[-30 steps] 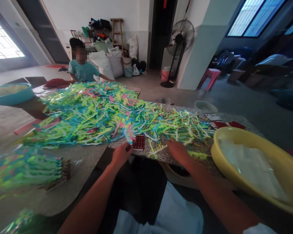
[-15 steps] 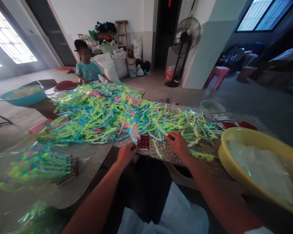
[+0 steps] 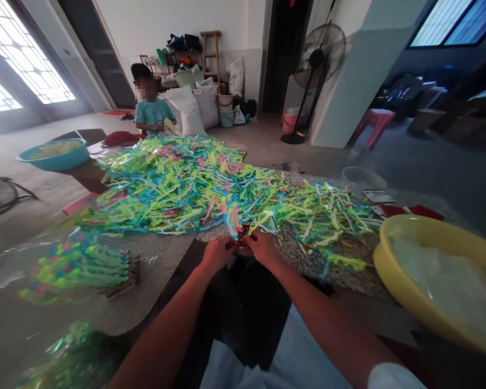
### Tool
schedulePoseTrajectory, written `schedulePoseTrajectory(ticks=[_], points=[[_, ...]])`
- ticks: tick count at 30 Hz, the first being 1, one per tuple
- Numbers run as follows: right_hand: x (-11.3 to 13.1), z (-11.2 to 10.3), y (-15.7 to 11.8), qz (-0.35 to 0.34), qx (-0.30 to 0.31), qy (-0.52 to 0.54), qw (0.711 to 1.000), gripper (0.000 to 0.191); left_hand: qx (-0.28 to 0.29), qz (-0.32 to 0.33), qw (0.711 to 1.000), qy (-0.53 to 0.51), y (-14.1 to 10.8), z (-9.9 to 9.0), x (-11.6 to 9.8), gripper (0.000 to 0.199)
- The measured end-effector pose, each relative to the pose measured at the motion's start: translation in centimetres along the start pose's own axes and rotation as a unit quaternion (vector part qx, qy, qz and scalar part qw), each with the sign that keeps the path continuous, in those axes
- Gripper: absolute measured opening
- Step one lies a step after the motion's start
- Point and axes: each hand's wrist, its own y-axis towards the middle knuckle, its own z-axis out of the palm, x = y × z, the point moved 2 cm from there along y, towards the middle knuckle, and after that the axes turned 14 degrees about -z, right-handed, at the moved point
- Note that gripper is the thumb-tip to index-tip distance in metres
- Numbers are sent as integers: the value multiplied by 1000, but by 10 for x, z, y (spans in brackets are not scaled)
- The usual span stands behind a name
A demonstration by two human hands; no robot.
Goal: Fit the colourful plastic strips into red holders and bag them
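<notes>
My left hand is closed at the left side of a small dark red tray with holes, thumb and fingers pinched on its edge. Over the tray's other side my right hand has its fingers pinched together, and whatever is between them is hidden. A small bunch of pink, white and blue strips stands up from the tray's left part. Just behind both hands spreads a big heap of limp yellow-green, blue and white strips. A yellow-green strip lies close behind my right fingers.
A yellow basin with clear plastic stands at the right. Bagged strips in rows lie at the left, near a blue basin. A person in a teal shirt is behind the heap. A fan stands farther back.
My right hand has moved left from the heap's edge to the red tray, beside my left hand. The person opposite has drawn their arms in. The view has shifted slightly.
</notes>
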Motion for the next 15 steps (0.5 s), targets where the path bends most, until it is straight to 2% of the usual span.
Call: schedulePoseTrajectory(ticks=[2,5,9,15], points=[[-1,1,-1,-30,1,-69,997,21,1,-14,1000,-3,0,0,0,21],[-4,4,-2,-61,15,-117,991,25,10,-11,1000,-10,0,0,-1,21],[-4,7,1,-77,25,-196,977,27,13,0,1000,-8,-1,-2,-2,19],[7,7,6,-97,84,-283,950,30,25,-8,1000,2,-2,-4,-5,20]])
